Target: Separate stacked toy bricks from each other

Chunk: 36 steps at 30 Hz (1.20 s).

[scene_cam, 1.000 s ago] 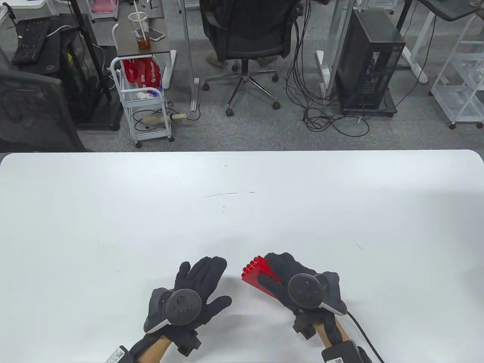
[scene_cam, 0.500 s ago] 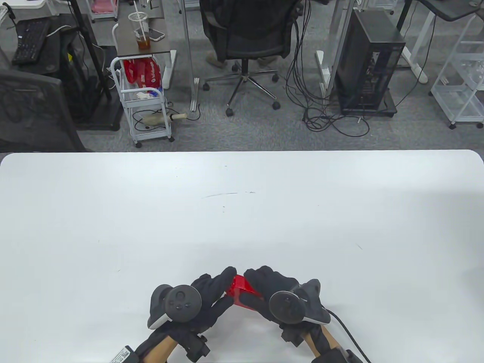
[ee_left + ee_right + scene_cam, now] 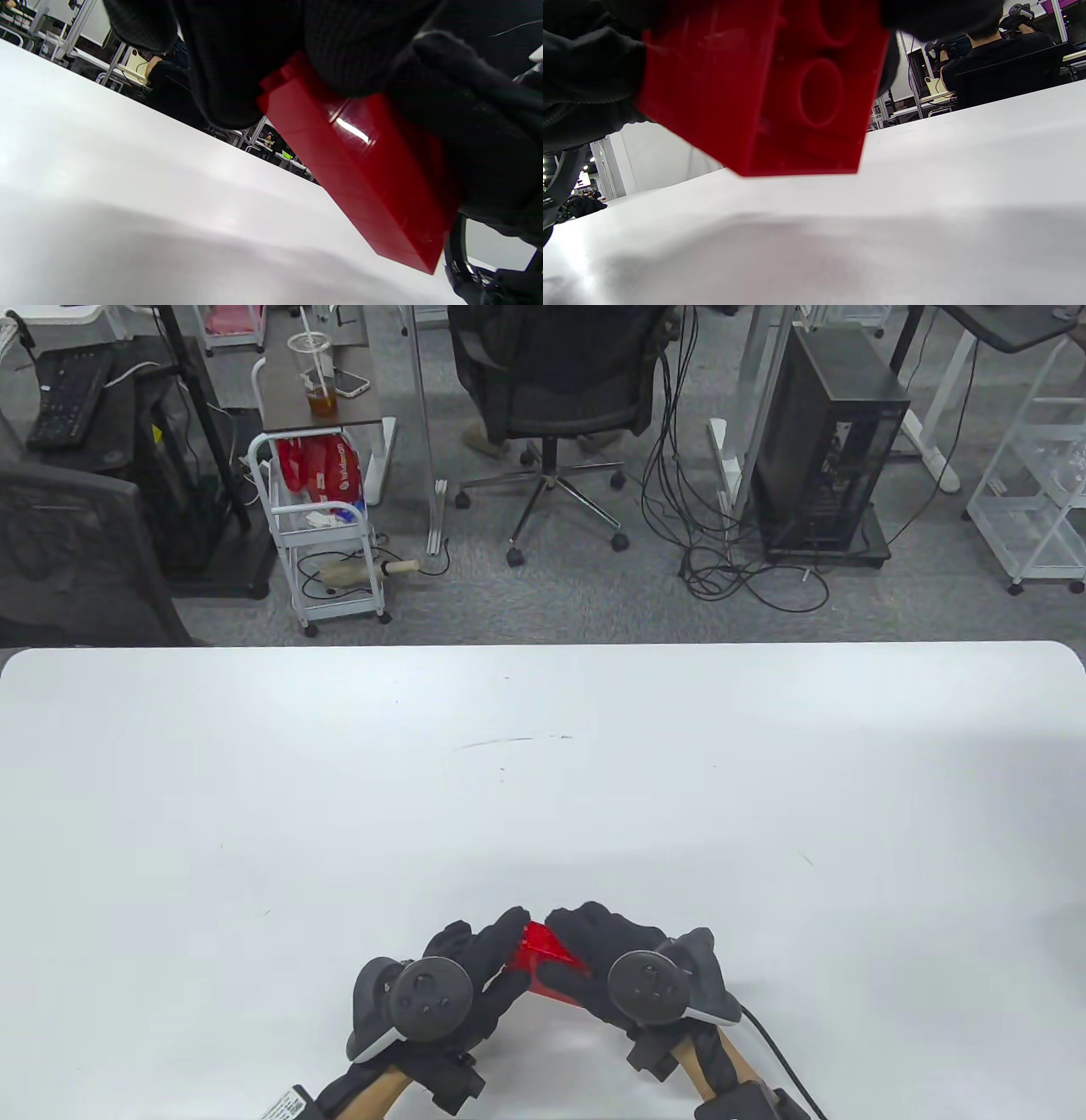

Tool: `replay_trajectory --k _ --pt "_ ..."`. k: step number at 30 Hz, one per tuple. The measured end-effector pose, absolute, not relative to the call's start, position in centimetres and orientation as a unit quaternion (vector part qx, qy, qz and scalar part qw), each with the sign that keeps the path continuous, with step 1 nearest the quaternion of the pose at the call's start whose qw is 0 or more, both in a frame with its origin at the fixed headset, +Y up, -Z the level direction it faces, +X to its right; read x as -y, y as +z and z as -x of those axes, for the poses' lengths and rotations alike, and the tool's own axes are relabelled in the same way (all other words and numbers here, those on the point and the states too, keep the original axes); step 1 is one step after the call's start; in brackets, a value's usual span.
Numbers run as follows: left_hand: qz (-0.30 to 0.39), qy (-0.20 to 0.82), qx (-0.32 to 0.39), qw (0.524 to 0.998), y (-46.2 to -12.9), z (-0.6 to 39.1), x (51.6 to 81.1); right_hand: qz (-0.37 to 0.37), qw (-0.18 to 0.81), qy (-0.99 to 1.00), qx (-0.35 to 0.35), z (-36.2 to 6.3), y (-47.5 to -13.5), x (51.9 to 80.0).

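Underneath, red brick stack [image 3: 780,84] hollow, right hand [image 3: 607,963] gripping

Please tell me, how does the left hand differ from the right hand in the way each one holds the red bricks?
The left hand grips the red bricks from the table view's left, the right hand from its right. The left hand's thumb lies along the near edge; the right hand's thumb lies across the top face. A cable trails from the right wrist, none visibly from the left. Both wear black gloves with trackers and hold the bricks above the table.
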<state>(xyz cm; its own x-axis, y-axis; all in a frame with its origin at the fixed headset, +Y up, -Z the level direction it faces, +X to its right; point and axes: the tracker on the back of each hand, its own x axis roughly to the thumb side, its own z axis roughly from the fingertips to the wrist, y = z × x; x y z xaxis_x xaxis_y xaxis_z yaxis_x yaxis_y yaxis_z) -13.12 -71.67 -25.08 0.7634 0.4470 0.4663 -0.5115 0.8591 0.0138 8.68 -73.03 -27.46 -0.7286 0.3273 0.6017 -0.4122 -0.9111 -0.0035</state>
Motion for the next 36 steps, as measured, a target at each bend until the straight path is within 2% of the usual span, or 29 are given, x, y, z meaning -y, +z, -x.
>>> replay_trajectory --k 8,11,14,20,24,26,30,33,36 --pt "-0.138 0.187 0.189 0.954 -25.0 11.9 71.4 -0.288 0.2 0.934 0.076 -10.1 -28.3 73.4" --pt "-0.175 0.14 0.164 0.961 -25.3 12.7 71.4 -0.269 0.222 0.933 0.087 -11.3 -28.4 73.0" --pt "-0.187 0.097 0.097 0.973 -26.3 15.1 71.8 -0.249 0.238 0.933 0.103 -12.6 -28.4 72.7" --pt "-0.136 0.032 -0.066 0.988 -28.7 20.8 72.6 -0.239 0.268 0.929 0.095 -13.6 -28.1 72.8" --pt "-0.086 0.064 -0.162 0.981 -29.9 25.1 73.4 -0.238 0.276 0.927 0.092 -13.5 -28.2 72.8" --pt "-0.035 0.062 -0.204 0.976 -30.2 26.9 74.0 -0.238 0.284 0.924 0.092 -13.7 -28.2 72.7" --pt "0.013 0.081 -0.269 0.96 -30.7 29.7 75.3 -0.239 0.297 0.92 0.093 -13.9 -28.1 72.6" --pt "0.051 0.084 -0.291 0.952 -31.0 30.7 75.9 -0.244 0.293 0.92 0.092 -13.9 -28.0 72.7" --pt "0.049 0.083 -0.305 0.947 -31.0 31.1 75.9 -0.25 0.302 0.916 0.085 -13.8 -28.0 72.8"
